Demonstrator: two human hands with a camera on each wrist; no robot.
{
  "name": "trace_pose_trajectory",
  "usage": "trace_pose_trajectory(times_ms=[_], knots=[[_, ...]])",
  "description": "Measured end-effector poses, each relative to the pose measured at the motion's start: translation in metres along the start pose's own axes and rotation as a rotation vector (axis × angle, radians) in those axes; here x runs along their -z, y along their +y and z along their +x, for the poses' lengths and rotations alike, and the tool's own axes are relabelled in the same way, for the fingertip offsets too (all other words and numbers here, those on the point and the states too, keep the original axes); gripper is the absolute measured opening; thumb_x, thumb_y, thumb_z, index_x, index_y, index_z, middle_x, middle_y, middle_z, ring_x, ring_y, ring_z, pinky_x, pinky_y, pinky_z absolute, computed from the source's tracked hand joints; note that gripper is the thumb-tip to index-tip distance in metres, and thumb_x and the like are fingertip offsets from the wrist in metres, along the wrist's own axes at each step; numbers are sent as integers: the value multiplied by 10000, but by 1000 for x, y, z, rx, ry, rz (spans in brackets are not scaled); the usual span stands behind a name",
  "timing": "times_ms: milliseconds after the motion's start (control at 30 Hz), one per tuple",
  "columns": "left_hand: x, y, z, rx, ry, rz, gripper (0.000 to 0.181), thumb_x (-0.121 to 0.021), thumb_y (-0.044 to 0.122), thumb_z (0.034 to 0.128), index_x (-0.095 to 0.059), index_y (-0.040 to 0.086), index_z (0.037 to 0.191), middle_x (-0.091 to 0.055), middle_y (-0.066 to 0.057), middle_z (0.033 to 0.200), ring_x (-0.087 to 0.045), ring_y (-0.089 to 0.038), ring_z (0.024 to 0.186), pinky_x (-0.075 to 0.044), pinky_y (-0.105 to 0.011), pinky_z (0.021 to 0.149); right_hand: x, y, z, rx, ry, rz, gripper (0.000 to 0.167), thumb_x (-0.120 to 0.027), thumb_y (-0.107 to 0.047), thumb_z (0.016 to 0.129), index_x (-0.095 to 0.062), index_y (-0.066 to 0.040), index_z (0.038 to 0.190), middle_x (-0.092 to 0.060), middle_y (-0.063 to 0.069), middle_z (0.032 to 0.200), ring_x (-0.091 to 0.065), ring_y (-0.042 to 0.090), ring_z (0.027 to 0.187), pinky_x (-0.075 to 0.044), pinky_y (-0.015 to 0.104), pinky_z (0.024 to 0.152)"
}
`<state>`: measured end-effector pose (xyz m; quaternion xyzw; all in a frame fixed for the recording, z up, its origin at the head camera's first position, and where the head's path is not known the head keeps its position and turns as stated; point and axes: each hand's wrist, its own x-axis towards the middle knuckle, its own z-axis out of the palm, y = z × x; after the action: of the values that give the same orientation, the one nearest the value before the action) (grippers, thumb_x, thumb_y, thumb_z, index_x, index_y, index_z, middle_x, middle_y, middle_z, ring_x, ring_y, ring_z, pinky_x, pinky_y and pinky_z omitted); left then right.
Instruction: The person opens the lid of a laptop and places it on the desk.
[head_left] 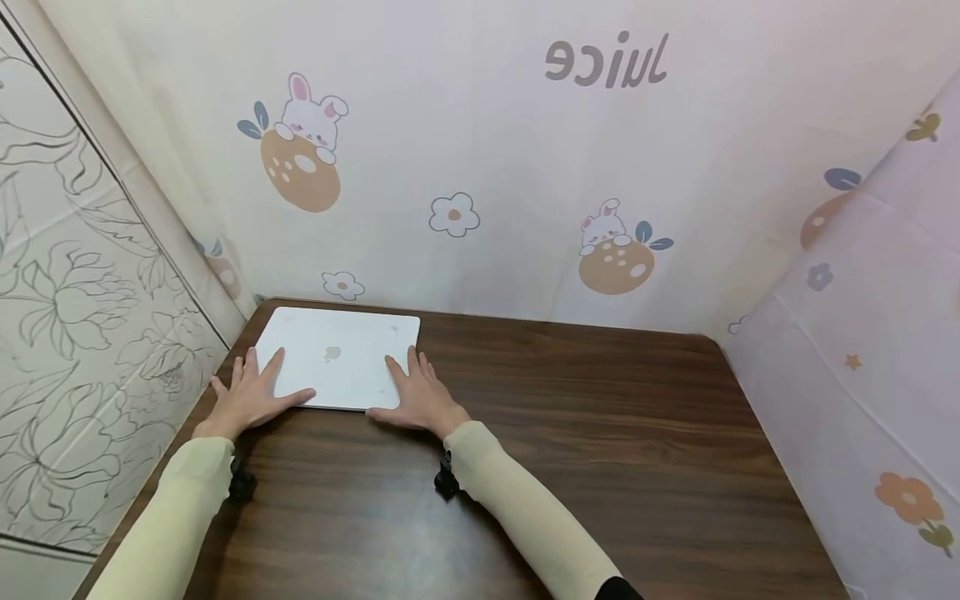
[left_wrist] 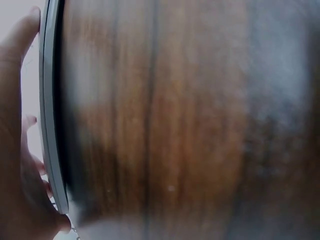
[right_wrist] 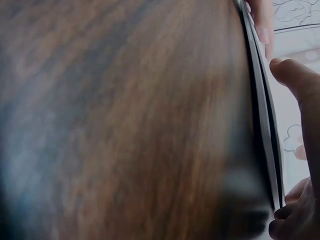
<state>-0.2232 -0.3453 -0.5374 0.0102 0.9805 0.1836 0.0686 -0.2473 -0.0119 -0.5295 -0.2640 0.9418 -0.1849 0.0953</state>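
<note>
A closed silver laptop (head_left: 347, 354) with an apple logo lies flat at the back left of the brown table. My left hand (head_left: 251, 404) rests with spread fingers on its front left corner, the thumb (head_left: 303, 395) reaching along the front edge. At the front right corner, my right hand (head_left: 420, 400) touches the lid and the right side, its thumb at the front edge. The left wrist view shows the laptop's thin edge (left_wrist: 48, 100) beside the left hand (left_wrist: 15, 125). The right wrist view shows the edge (right_wrist: 265, 110) beside the right hand (right_wrist: 305, 110); some fingertips bend near the corner.
The wood-grain table (head_left: 600, 450) extends to the right and toward me. Behind it hangs a printed curtain (head_left: 510, 150) with rabbits and flowers. A panel with line-drawn flowers (head_left: 67, 308) borders the left, and printed cloth (head_left: 862, 375) the right.
</note>
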Motion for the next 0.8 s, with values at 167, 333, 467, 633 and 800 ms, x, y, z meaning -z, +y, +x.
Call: trace_pose_trajectory(times_ms=[167,333,467,633,800], knots=[[-2,2,2,0,8,24,1178,-549,831,852,-55,145,1672,127,-403,1637,2,-713,1449,77,-914,996,-3,-1,3,-5,-5,-22,1026,-546,-804,877,-190,-253,1666,31,254,1714,-76,442,1588,-196,472,1286],[-4,4,0,0,29,36,1182,-557,841,839,-66,162,1673,105,-407,1639,-35,-707,1448,50,-891,1037,-5,-3,7,-12,-3,-50,1018,-523,-812,885,-215,-231,1662,26,260,1711,-74,441,1588,-193,493,1284],[-7,3,-2,3,38,46,1179,-555,847,835,-75,171,1673,106,-414,1635,-47,-702,1446,50,-875,1055,-7,-4,8,-22,-19,-75,999,-490,-813,901,-218,-225,1662,30,258,1712,-68,425,1592,-187,483,1287],[-11,2,-3,3,45,49,1178,-553,867,817,-100,195,1673,110,-417,1632,-57,-700,1445,51,-851,1084,-7,-5,6,-35,-26,-58,983,-485,-791,920,-191,-224,1667,31,251,1714,-60,407,1597,-183,474,1289],[-10,6,-3,-7,37,61,1175,-560,871,809,-123,204,1672,88,-436,1624,-83,-710,1435,31,-845,1094,-7,-2,4,-52,-18,-40,976,-484,-782,927,-195,-213,1666,40,233,1718,-54,387,1601,-186,466,1289]])
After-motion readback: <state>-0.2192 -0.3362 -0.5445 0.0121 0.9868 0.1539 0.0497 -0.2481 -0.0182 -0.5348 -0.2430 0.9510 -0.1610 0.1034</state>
